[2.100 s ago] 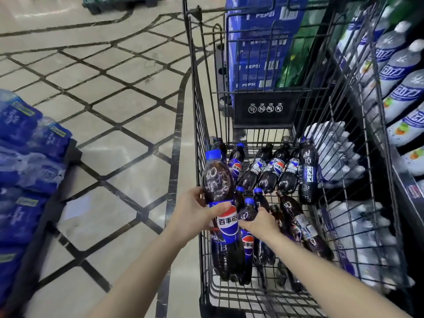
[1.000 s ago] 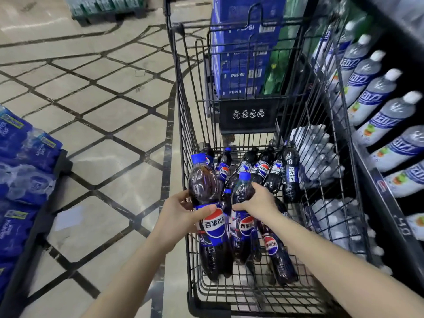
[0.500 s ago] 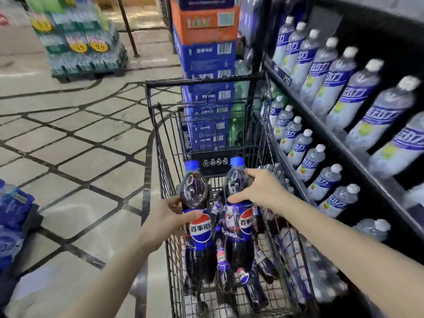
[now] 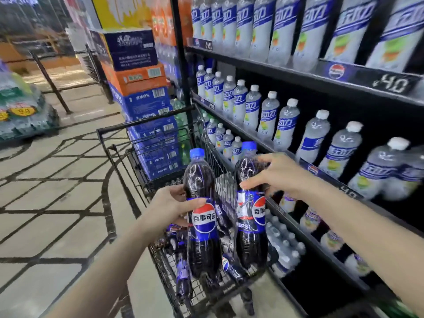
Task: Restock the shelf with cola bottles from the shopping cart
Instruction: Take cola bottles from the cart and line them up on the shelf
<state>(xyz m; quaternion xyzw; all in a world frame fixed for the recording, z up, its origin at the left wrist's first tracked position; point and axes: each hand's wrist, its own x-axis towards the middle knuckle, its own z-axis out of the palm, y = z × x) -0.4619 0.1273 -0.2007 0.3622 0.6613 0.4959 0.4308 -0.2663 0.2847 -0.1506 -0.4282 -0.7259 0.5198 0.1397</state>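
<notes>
My left hand (image 4: 168, 206) grips a dark cola bottle (image 4: 202, 249) with a blue cap and a red, white and blue label, held upright above the black wire shopping cart (image 4: 119, 143). My right hand (image 4: 278, 174) grips a second cola bottle (image 4: 251, 239) by its upper body, just right of the first and close to the black shelf (image 4: 298, 74). Several more cola bottles (image 4: 181, 267) lie in the cart's basket below.
The shelf rows on the right are lined with pale bottles with white caps (image 4: 268, 118). Stacked blue and orange drink cartons (image 4: 142, 97) stand beyond the cart. A pallet of wrapped water packs (image 4: 23, 111) sits at the left on the tiled floor.
Both hands have lifted their cola bottles up out of the cart. The right bottle has moved right, nearer the shelf. The view has risen from the cart to the shelf rows.
</notes>
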